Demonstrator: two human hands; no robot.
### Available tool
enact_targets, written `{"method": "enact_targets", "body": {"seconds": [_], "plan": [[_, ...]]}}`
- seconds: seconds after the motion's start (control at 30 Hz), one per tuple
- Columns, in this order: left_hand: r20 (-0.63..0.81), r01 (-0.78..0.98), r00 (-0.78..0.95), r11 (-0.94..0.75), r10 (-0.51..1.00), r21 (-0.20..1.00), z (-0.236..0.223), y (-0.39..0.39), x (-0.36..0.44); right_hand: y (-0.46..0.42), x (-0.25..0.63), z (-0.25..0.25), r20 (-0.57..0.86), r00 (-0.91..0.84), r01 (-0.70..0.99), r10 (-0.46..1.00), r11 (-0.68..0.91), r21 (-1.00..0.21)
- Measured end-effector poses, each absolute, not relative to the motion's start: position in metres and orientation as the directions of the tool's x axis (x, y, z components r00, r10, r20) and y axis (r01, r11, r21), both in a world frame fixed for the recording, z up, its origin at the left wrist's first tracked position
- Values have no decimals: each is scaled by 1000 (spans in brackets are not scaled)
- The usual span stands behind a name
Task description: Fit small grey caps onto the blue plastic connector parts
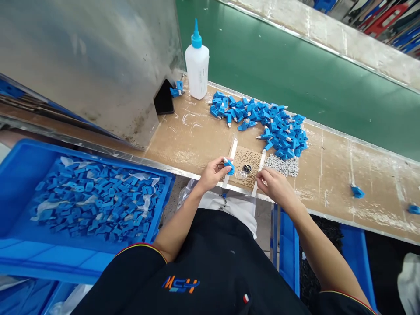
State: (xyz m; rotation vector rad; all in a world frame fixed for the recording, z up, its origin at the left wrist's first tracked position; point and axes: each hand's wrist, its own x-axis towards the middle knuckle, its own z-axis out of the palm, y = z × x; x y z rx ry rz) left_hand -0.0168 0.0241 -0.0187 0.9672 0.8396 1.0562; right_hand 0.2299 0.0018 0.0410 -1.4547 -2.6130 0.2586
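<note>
Shirt: black work shirt [210, 262] along the bottom edge, both bare forearms reaching forward over it.
Crate: blue crate [19, 205] at lower left, heaped with loose blue plastic parts and clear film.
Bench: tan bench [341, 183] running across the view, beneath a green belt [282, 52].
Pile: blue parts [262, 122] mounded on the bench, small grey pieces [281, 165] just below.
Bottle: white squeeze bottle [197, 65] with a blue nozzle, upright behind the pile.
Left hand [213, 174]: curled, pinching a blue part [229, 166] over the bench edge.
Right hand [274, 187]: fingertips pressed together beside it; anything pinched is too small to tell.
Dish: small clear dish [241, 174] between both hands.
</note>
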Motion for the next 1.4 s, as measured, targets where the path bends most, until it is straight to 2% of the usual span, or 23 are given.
{"method": "enact_targets", "body": {"seconds": [0.23, 0.4, 0.5, 0.77, 0.93, 1.03, 1.23, 1.4], "plan": [[-79, -351, 293, 184, 953, 918, -22, 25, -16, 17, 187, 49, 3, -606, 794, 795, 605, -65], [-81, -336, 297, 184, 951, 924, -24, 24, -16, 18, 184, 52, -24, -625, 780, 780, 622, -66], [-81, -350, 297, 187, 951, 918, -24, 24, -16, 16, 186, 59, 19, -622, 779, 783, 621, -89], [-83, -400, 291, 200, 953, 894, -21, 24, -17, 6, 206, 69, 194, -366, 824, 910, 414, -387], [-42, -443, 271, 163, 962, 882, -7, 15, -14, -8, 193, 83, 168, -174, 661, 970, 242, -710], [20, -418, 238, 84, 971, 904, 12, 3, -10, -21, 172, 93, 208, -69, 520, 976, 213, -827], [159, -386, 163, -85, 974, 918, 47, -14, 0, -33, 148, 102, 184, 47, 349, 982, 156, -924], [167, -357, 146, -105, 975, 928, 52, -16, 3, -33, 146, 108, 197, 35, 351, 980, 172, -920]]}}
